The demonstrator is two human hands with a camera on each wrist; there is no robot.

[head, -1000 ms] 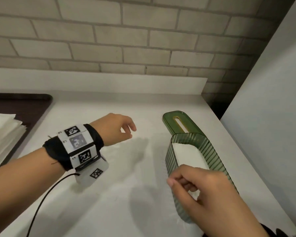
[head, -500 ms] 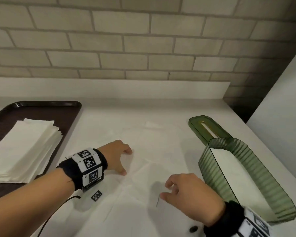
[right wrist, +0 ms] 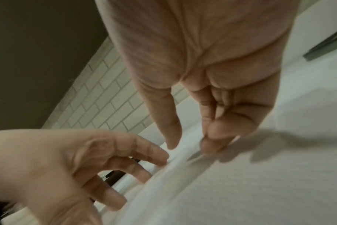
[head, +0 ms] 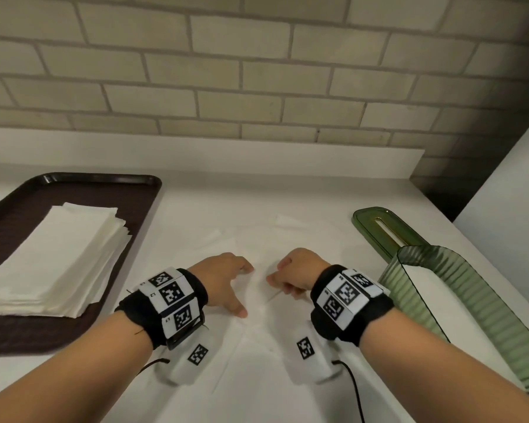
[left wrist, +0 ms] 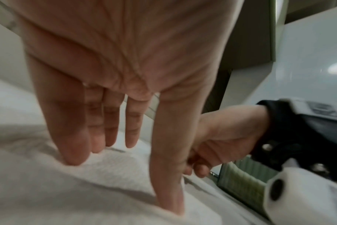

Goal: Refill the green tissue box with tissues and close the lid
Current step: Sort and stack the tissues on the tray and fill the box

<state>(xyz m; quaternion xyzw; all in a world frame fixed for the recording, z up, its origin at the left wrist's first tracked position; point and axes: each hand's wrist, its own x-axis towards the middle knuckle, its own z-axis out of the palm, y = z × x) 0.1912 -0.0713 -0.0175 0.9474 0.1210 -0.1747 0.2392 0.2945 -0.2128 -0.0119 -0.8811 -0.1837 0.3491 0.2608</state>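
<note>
A single white tissue point(head: 257, 346) lies spread on the white counter in front of me. My left hand point(head: 246, 290) presses on it with straight, spread fingers and thumb point(left wrist: 169, 197). My right hand point(head: 275, 274) is just to its right, fingers curled, pinching a raised edge of the tissue point(right wrist: 240, 190). The ribbed green tissue box point(head: 471, 315) stands open at the right, with white showing inside. Its green lid point(head: 382, 230), which has a slot, lies flat behind the box. In the left wrist view the box point(left wrist: 240, 182) sits beyond my right hand point(left wrist: 212, 144).
A dark brown tray point(head: 13, 331) at the left holds a stack of folded white tissues point(head: 55, 261). A brick wall runs behind the counter. A white panel point(head: 507, 193) closes off the right side beyond the box.
My right hand left the box and came to the middle of the counter. My left hand lowered onto the spread tissue. The view swung left, showing the tray.
</note>
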